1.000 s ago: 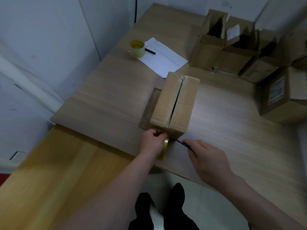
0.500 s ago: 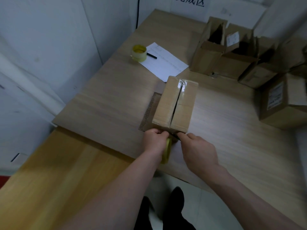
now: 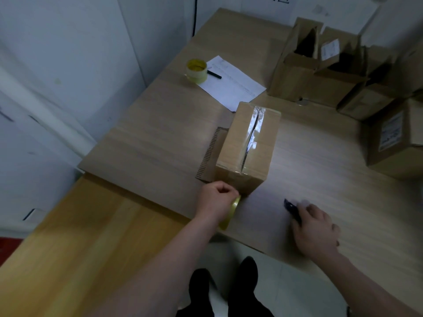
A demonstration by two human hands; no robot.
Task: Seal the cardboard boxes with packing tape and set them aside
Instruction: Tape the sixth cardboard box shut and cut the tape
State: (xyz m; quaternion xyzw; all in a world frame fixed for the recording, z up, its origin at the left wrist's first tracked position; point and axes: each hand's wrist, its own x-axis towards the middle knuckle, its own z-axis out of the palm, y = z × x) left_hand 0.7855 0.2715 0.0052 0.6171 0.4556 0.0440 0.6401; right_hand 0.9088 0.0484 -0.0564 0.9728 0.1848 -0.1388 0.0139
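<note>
Tape already runs glossy along the top seam of the closed brown cardboard box [image 3: 247, 145] standing mid-worktop [image 3: 148, 138]; the task looks part done, as several flap-open cardboard boxes [image 3: 320, 69] wait at the far right. Left hand [image 3: 216, 200] grips a yellowish tape roll [image 3: 230, 213] at the box's near end, while right hand [image 3: 317, 232] closes on a small dark cutter [image 3: 291, 208] on the smooth wood-grain surface.
</note>
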